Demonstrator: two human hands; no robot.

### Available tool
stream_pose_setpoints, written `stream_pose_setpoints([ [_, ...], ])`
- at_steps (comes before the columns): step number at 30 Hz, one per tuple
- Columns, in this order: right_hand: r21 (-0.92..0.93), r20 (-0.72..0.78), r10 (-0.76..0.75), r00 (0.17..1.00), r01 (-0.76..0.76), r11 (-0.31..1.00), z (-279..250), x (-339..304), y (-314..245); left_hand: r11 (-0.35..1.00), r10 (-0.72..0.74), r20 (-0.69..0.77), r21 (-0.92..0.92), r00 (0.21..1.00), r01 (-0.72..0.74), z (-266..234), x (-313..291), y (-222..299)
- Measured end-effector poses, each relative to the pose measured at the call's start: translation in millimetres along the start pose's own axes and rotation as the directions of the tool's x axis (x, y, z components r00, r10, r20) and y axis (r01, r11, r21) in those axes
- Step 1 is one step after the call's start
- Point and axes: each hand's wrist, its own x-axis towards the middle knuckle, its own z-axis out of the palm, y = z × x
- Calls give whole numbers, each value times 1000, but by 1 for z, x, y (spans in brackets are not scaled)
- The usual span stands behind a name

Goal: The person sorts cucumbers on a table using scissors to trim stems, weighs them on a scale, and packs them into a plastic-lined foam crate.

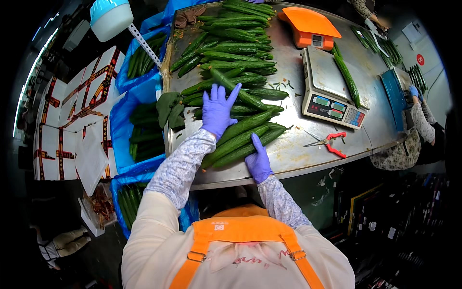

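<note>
In a purple glove, my left hand (217, 111) lies spread on the pile of cucumbers (239, 65), its fingers apart beside a cucumber set slantwise (237, 90). Nearer to me, several long green cucumbers (240, 142) lie side by side, pointing up to the right. My right hand (259, 161), gloved alike, rests against the right side of the nearest one. One digit is stretched out along that cucumber, another stands apart from it, and the remaining fingers are partly hidden.
A scale (327, 91) with a lone cucumber (347, 79) stands to the right, an orange scale (310, 26) behind it. Red-handled snips (332, 143) lie near the table edge. Blue-lined crates (137, 98) of cucumbers stand left. A co-worker's gloved hands (416, 92) are far right.
</note>
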Motion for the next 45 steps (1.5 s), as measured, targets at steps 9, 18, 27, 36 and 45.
stream_pose_setpoints([
  [9, -281, -95, 71, 993, -96, 955, 8, -41, -23, 829, 454, 83, 324, 887, -455, 24, 26, 7],
  [18, -903, 426, -479, 768, 392, -174, 1, -86, -68, 875, 425, 180, 168, 887, -454, 9, 23, -3],
  [27, -864, 318, 173, 932, 360, -352, 55, 96, -155, 929, 344, -43, 160, 938, -334, 34, 7, -2],
  [36, -769, 417, 223, 881, 472, -431, 115, 106, -142, 988, 131, -224, -47, 966, -145, 25, -5, -22],
  [45, -488, 747, 114, 655, 657, -575, 171, 170, -153, 999, -29, 211, 28, 977, 24, -8, 80, -60],
])
